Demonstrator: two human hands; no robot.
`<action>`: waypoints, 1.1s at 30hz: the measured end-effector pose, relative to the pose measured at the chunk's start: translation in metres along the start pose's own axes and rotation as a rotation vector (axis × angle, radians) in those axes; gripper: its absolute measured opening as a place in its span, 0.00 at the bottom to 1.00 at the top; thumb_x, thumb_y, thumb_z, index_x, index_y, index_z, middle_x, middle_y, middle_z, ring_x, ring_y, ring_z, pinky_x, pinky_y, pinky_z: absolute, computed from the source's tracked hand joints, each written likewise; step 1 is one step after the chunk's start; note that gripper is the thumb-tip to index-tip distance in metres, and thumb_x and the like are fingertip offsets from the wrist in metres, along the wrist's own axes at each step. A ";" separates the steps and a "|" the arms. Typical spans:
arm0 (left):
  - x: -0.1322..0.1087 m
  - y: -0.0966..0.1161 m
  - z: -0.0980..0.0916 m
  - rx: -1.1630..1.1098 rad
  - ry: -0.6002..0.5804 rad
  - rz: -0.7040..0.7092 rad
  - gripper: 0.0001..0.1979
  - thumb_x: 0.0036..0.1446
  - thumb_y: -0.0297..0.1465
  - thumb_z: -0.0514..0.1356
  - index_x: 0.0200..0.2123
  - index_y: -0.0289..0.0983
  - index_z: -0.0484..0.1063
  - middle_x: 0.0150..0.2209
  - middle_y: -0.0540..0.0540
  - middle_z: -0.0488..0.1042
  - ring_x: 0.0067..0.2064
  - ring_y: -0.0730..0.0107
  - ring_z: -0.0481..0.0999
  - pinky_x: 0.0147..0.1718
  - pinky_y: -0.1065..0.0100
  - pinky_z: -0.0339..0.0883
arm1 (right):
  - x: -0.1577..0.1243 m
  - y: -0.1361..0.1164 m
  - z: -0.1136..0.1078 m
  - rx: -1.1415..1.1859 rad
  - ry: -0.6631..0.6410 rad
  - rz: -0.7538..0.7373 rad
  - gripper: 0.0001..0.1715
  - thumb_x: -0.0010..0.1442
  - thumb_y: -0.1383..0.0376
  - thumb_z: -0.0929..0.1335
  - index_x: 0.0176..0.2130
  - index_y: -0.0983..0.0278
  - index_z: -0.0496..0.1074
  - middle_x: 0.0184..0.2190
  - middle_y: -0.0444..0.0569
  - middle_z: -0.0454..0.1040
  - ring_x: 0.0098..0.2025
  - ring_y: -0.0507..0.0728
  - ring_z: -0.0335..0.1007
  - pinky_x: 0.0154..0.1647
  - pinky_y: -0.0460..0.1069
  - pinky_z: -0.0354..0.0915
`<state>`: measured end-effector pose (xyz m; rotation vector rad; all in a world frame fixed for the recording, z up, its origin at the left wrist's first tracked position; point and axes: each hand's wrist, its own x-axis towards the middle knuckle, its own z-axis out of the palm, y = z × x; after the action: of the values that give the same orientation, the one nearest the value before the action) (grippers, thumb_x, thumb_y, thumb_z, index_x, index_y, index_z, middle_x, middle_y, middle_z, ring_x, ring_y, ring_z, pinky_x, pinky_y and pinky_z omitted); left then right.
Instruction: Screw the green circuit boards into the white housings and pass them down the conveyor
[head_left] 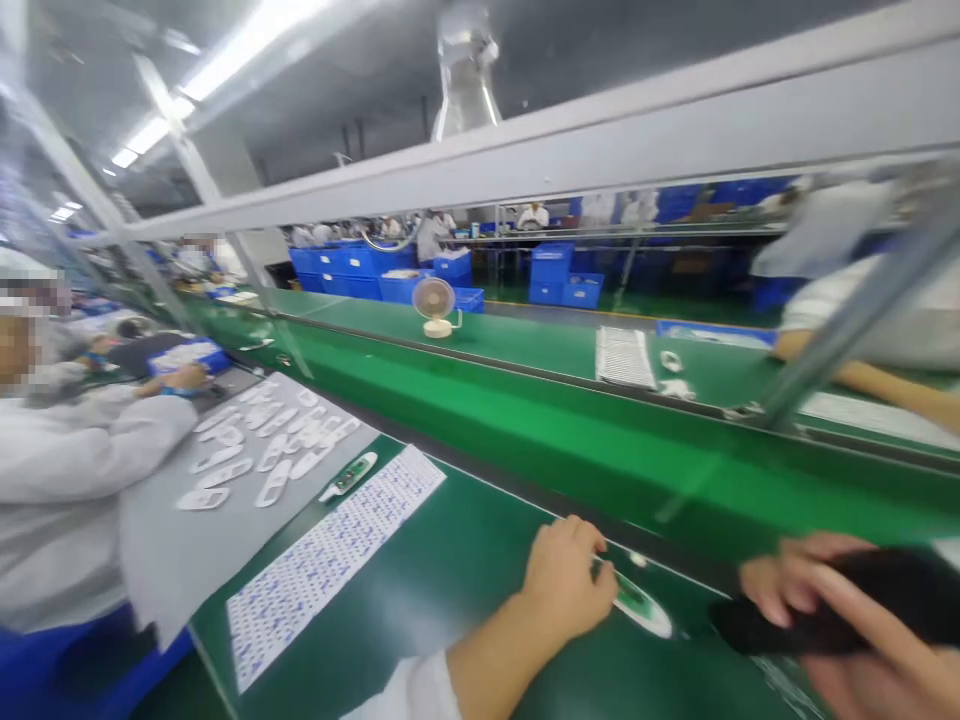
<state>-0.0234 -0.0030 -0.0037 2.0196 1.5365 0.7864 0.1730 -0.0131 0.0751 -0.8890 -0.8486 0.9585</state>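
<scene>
My left hand (566,580) pinched a white part (645,612); my right hand (817,600) gripped a black tool (900,575). A slip could knock the part away.

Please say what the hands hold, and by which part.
Right hand grips a black tool midway; left hand holds a white-and-green board by its end.

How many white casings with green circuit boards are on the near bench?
2. One casing lies beside the printed sheet; another touches the left hand. Others may be hidden under the hands.
</scene>
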 end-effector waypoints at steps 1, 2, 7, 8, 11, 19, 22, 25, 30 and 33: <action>0.001 0.000 -0.003 0.048 -0.011 0.026 0.03 0.54 0.30 0.60 0.34 0.40 0.70 0.39 0.44 0.74 0.44 0.55 0.71 0.44 0.57 0.63 | -0.001 -0.004 0.006 0.010 -0.028 -0.009 0.10 0.47 0.59 0.76 0.28 0.57 0.73 0.16 0.45 0.60 0.15 0.56 0.58 0.15 0.54 0.55; 0.003 0.000 -0.006 0.074 -0.022 0.050 0.03 0.55 0.31 0.60 0.34 0.40 0.70 0.39 0.44 0.74 0.45 0.54 0.71 0.44 0.55 0.63 | -0.002 -0.005 0.011 0.006 -0.062 -0.018 0.10 0.48 0.60 0.76 0.30 0.56 0.74 0.16 0.45 0.61 0.16 0.56 0.59 0.17 0.54 0.56; 0.008 -0.004 -0.014 -0.051 -0.161 0.266 0.09 0.58 0.34 0.63 0.41 0.41 0.71 0.44 0.47 0.75 0.48 0.58 0.72 0.50 0.57 0.61 | -0.005 -0.002 0.021 -0.036 -0.122 -0.076 0.09 0.53 0.63 0.75 0.34 0.58 0.72 0.19 0.41 0.65 0.18 0.55 0.64 0.21 0.51 0.59; 0.008 -0.004 -0.015 -0.071 -0.190 0.290 0.08 0.57 0.34 0.64 0.40 0.41 0.71 0.45 0.48 0.76 0.48 0.59 0.72 0.50 0.58 0.60 | -0.006 -0.002 0.022 -0.038 -0.132 -0.078 0.09 0.53 0.64 0.75 0.35 0.58 0.72 0.19 0.40 0.65 0.18 0.54 0.64 0.21 0.50 0.59; 0.007 -0.005 -0.014 -0.081 -0.235 0.306 0.07 0.57 0.33 0.65 0.38 0.40 0.70 0.45 0.48 0.76 0.48 0.60 0.72 0.49 0.59 0.61 | -0.007 0.002 0.026 -0.028 -0.143 -0.086 0.10 0.54 0.64 0.74 0.35 0.59 0.71 0.20 0.40 0.65 0.19 0.54 0.64 0.21 0.49 0.60; 0.009 -0.007 -0.013 -0.067 -0.250 0.330 0.08 0.57 0.33 0.66 0.38 0.39 0.71 0.44 0.47 0.75 0.47 0.60 0.72 0.48 0.60 0.63 | -0.007 0.020 0.034 -0.070 -0.150 -0.121 0.09 0.56 0.66 0.73 0.38 0.59 0.70 0.21 0.38 0.65 0.19 0.53 0.65 0.23 0.50 0.60; 0.009 -0.006 -0.013 -0.072 -0.242 0.336 0.08 0.56 0.32 0.67 0.38 0.39 0.71 0.44 0.47 0.74 0.46 0.59 0.72 0.48 0.60 0.64 | -0.008 0.020 0.035 -0.084 -0.141 -0.102 0.11 0.56 0.66 0.74 0.37 0.59 0.70 0.21 0.38 0.65 0.20 0.53 0.65 0.23 0.50 0.60; 0.008 -0.006 -0.013 -0.074 -0.238 0.338 0.08 0.56 0.32 0.66 0.37 0.39 0.70 0.43 0.47 0.74 0.46 0.59 0.72 0.47 0.60 0.64 | -0.008 0.020 0.037 -0.102 -0.132 -0.085 0.12 0.54 0.65 0.75 0.36 0.59 0.69 0.23 0.38 0.65 0.20 0.53 0.65 0.22 0.50 0.61; 0.008 -0.006 -0.011 -0.084 -0.239 0.344 0.07 0.56 0.30 0.66 0.36 0.39 0.70 0.43 0.46 0.74 0.45 0.59 0.72 0.47 0.60 0.65 | -0.008 0.018 0.040 -0.183 -0.196 -0.023 0.14 0.53 0.63 0.75 0.34 0.60 0.67 0.22 0.38 0.66 0.20 0.53 0.65 0.24 0.50 0.62; 0.009 -0.006 -0.010 -0.095 -0.234 0.345 0.07 0.57 0.31 0.66 0.36 0.39 0.70 0.42 0.46 0.74 0.45 0.60 0.72 0.47 0.60 0.65 | -0.008 0.017 0.041 -0.214 -0.210 0.002 0.14 0.53 0.63 0.75 0.33 0.60 0.66 0.22 0.38 0.66 0.21 0.53 0.65 0.25 0.50 0.62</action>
<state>-0.0330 0.0074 0.0008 2.2445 1.0190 0.7027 0.1282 -0.0054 0.0741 -0.9826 -1.1462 0.9871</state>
